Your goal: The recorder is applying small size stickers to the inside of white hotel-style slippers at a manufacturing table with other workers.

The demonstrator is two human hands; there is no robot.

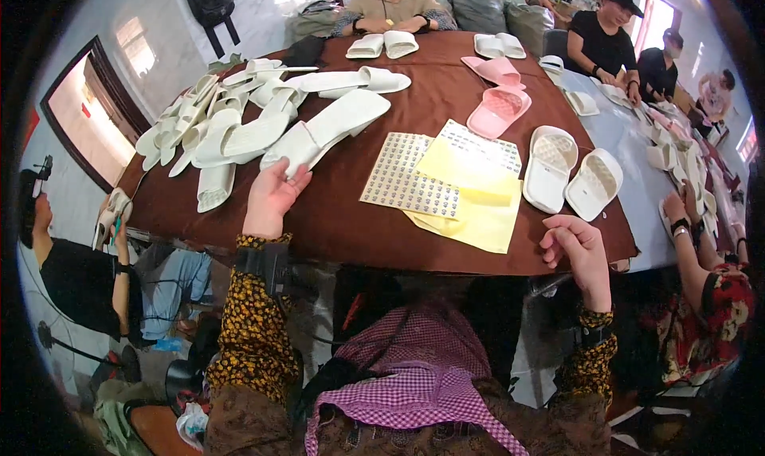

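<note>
My left hand [275,193] reaches to the front of a heap of white slippers [247,137]. Its fingers are apart and its fingertips meet the near end of a white slipper [339,125]; I see no firm grip. At the table's front edge, my right hand [578,253] has its fingers curled in; whatever they may hold is hidden. Just beyond it stands a pair of white slippers, a left one [548,173] and a right one [594,187]. Between my hands lie a sheet of small printed stickers [398,169] and yellow backing paper [478,221].
Pink slippers [500,112] and further white pairs [382,45] stand farther back on the brown tablecloth [335,225]. A person [390,10] sits opposite. Others work at a pale table [613,157] on the right. Another person [84,273] at left holds a slipper.
</note>
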